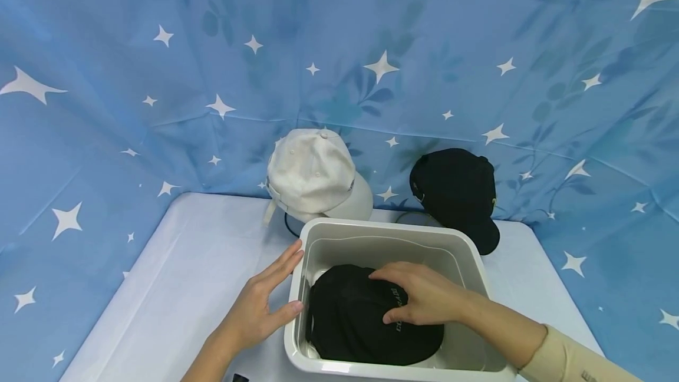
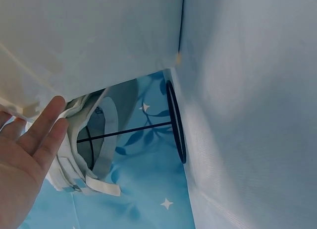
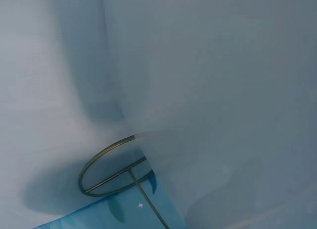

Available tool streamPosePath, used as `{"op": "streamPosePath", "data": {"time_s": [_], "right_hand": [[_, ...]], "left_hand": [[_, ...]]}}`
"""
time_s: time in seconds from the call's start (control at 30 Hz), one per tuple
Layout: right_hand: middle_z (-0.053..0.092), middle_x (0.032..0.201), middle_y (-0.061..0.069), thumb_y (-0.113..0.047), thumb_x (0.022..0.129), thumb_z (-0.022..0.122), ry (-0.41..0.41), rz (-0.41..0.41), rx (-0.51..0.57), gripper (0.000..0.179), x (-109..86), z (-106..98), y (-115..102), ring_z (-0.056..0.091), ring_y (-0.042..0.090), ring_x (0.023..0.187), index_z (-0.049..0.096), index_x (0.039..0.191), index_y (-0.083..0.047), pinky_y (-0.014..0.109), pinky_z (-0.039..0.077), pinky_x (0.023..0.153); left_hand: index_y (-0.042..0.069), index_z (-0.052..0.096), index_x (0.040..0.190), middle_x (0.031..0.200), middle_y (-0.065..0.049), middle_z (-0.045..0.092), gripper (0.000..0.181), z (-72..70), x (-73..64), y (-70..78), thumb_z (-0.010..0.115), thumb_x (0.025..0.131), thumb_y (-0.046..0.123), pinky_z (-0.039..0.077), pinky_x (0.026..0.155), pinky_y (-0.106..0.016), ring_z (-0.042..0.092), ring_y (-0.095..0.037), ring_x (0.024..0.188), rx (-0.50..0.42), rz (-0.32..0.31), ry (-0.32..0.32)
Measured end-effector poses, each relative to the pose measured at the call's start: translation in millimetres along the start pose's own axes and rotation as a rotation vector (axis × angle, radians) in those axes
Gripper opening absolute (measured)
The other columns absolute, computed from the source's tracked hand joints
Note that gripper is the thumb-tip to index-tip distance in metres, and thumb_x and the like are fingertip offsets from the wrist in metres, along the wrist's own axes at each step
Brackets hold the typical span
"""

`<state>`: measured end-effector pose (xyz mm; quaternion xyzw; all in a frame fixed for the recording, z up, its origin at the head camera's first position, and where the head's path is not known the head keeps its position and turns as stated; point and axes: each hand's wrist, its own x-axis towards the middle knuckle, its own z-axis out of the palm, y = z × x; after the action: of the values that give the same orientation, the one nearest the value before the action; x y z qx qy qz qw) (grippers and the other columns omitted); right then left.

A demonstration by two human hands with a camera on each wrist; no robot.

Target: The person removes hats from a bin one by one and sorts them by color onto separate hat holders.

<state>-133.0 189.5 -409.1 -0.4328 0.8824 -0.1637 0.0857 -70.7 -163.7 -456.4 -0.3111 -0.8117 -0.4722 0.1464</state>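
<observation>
A black cap [image 1: 345,320] with light lettering on its front lies inside a white plastic bin [image 1: 392,227]. Over the lettered front is my right hand [image 1: 429,296], thumb and fingers spread apart against the dark cloth. My left hand [image 1: 260,308] is at the bin's left rim, its fingers extended along the outside. In the left wrist view, that hand [image 2: 22,164] shows beside the bin's wall, with the white cap beyond it. My right hand is hidden behind the bin's wall in the right wrist view.
Behind the bin, a white cap [image 1: 313,173] hangs on a dark stand [image 2: 176,125]. Another black cap [image 1: 453,184] is at the back right, near a thin brass-coloured stand [image 3: 94,164]. A white table [image 1: 175,264] meets a blue star-patterned curtain [image 1: 297,75]. A small black object [image 1: 240,378] shows at the front edge.
</observation>
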Motion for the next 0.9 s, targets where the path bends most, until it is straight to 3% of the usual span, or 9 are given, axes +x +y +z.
{"op": "streamPosePath", "data": {"time_s": [0.57, 0.9], "right_hand": [[0.070, 0.128, -0.002, -0.025, 0.090, 0.085, -0.053, -0.026, 0.014, 0.043, 1.2, 0.2, -2.9, 0.067, 0.018, 0.117, 0.071, 0.130, -0.016, 0.043, 0.057, 0.098], [0.073, 0.115, -0.006, -0.005, 0.090, 0.080, -0.083, -0.036, 0.125, 0.036, 3.8, 0.1, -2.2, 0.068, 0.005, 0.100, 0.073, 0.125, -0.013, 0.030, 0.059, 0.086]], "left_hand": [[0.005, 0.043, 0.159, 0.168, -0.013, 0.034, 0.074, 1.4, 0.0, 0.1, 0.070, 0.091, 0.013, 0.038, 0.116, -0.024, 0.043, -0.026, 0.150, 0.008, 0.016, 0.010], [0.005, 0.043, 0.159, 0.168, -0.015, 0.034, 0.074, 1.0, 0.5, 1.4, 0.070, 0.091, 0.012, 0.036, 0.116, -0.022, 0.041, -0.027, 0.150, -0.001, 0.028, 0.013]]}}
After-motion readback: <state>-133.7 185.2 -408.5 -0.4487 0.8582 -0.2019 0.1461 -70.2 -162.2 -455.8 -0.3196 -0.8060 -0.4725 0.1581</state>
